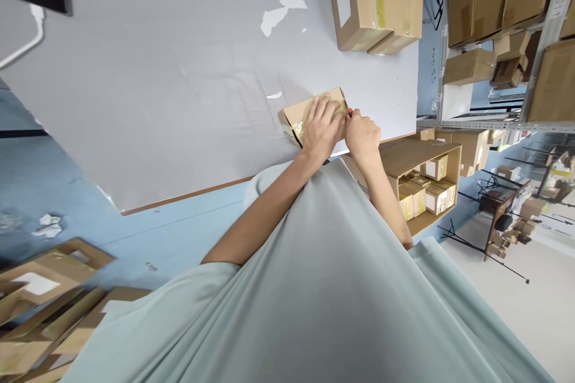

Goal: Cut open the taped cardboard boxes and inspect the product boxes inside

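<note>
A small brown cardboard box (pixel 302 112) with clear tape on its side lies on the grey table, close to the front edge. My left hand (pixel 321 125) rests flat on its top, fingers stretched out and pressed against the cardboard. At the box's right end my right hand (pixel 362 133) is closed in a fist. A small red-and-black tool (pixel 350 112) pokes out of that fist at the box's edge; it looks like a box cutter, but most of it is hidden.
Two taped cartons (pixel 372 0) stand at the table's far right. Paper scraps (pixel 274 18) lie on the table (pixel 179 102). Beside its right edge is a large open carton (pixel 422 152) holding several small boxes. Shelving (pixel 494 125) with cartons rises at right; opened cartons (pixel 54 275) lie lower left.
</note>
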Action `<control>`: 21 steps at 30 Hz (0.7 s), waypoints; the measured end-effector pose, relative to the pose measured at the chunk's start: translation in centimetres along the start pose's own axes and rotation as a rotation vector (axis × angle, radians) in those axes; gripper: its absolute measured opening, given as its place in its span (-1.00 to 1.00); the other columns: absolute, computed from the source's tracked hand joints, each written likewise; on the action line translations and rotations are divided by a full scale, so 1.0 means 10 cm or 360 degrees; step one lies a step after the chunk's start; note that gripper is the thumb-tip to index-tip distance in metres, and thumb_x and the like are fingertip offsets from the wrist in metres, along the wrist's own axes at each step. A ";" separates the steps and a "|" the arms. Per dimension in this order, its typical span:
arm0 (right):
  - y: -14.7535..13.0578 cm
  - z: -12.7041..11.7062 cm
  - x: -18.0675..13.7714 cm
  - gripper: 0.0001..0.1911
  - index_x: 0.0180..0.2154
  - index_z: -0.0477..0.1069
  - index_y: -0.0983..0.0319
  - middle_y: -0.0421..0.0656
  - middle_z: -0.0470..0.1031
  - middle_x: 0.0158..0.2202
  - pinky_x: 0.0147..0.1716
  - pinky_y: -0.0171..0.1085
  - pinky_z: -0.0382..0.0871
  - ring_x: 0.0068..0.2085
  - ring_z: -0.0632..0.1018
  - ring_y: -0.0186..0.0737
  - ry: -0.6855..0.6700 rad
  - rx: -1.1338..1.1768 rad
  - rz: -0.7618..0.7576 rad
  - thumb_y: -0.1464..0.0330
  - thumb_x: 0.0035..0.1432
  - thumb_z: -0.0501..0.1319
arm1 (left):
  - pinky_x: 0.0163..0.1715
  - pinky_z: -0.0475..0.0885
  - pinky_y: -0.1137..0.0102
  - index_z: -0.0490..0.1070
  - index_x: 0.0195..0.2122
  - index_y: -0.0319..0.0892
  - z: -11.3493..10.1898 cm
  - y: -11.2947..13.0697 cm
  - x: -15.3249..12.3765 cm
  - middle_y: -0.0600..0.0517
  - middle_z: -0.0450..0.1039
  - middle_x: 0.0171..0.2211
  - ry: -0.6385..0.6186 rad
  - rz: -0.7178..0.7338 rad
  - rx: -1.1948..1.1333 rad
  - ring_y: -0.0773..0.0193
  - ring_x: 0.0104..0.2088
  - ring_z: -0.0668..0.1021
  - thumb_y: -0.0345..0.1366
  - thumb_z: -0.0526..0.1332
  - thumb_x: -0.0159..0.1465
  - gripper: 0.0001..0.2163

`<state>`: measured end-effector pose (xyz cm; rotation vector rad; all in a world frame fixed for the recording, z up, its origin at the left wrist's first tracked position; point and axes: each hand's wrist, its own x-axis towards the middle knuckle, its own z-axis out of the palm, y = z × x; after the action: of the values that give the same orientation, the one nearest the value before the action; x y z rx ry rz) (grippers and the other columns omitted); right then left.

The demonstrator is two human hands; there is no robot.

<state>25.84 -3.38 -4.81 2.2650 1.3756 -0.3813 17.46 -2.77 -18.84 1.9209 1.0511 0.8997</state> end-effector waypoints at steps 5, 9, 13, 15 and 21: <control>0.05 0.02 0.01 -0.58 0.26 0.47 0.37 0.33 0.69 0.15 0.15 -0.02 0.60 0.20 0.74 0.18 -0.0023 0.0008 0.0018 0.29 0.72 -0.04 | 0.70 0.05 -0.18 0.61 0.18 -0.02 0.01 -0.01 -0.02 -0.10 0.58 0.37 -0.0044 0.0021 0.0057 -0.03 0.60 0.36 -0.16 0.07 0.66 -0.68; 0.09 -0.01 -0.04 -0.56 0.27 0.47 0.38 0.34 0.68 0.16 0.17 0.00 0.59 0.22 0.73 0.19 -0.0070 0.0027 -0.0002 0.28 0.73 -0.05 | 0.70 0.09 -0.16 0.60 0.15 -0.03 0.01 -0.02 -0.05 -0.09 0.59 0.35 -0.0019 0.0039 0.0088 0.00 0.59 0.37 -0.16 0.06 0.67 -0.69; 0.14 -0.02 -0.06 -0.56 0.29 0.47 0.37 0.32 0.68 0.16 0.18 -0.01 0.58 0.22 0.73 0.18 -0.0161 0.0033 0.0036 0.27 0.72 -0.03 | 0.69 0.11 -0.18 0.61 0.16 -0.04 0.01 -0.02 -0.06 -0.11 0.60 0.34 -0.0025 0.0064 0.0145 -0.02 0.59 0.37 -0.13 0.02 0.68 -0.65; 0.15 -0.02 -0.04 -0.56 0.29 0.47 0.36 0.31 0.68 0.18 0.19 -0.01 0.58 0.23 0.72 0.17 -0.0183 0.0045 0.0031 0.26 0.73 -0.03 | 0.70 0.09 -0.15 0.60 0.18 -0.02 0.01 -0.03 -0.06 -0.10 0.59 0.36 -0.0026 0.0060 0.0175 0.01 0.60 0.36 -0.13 0.00 0.68 -0.63; 0.21 0.04 -0.11 -0.58 0.27 0.46 0.35 0.29 0.69 0.14 0.16 -0.04 0.59 0.19 0.74 0.15 -0.0204 0.0058 -0.0003 0.26 0.72 -0.03 | 0.70 0.05 -0.11 0.58 0.19 0.02 -0.06 -0.07 -0.07 -0.06 0.57 0.38 -0.0075 0.0045 0.0196 0.06 0.62 0.33 -0.08 0.03 0.69 -0.66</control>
<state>27.17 -5.27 -4.16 2.2266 1.3160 -0.5469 16.43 -2.98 -19.26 2.0532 1.0762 0.8178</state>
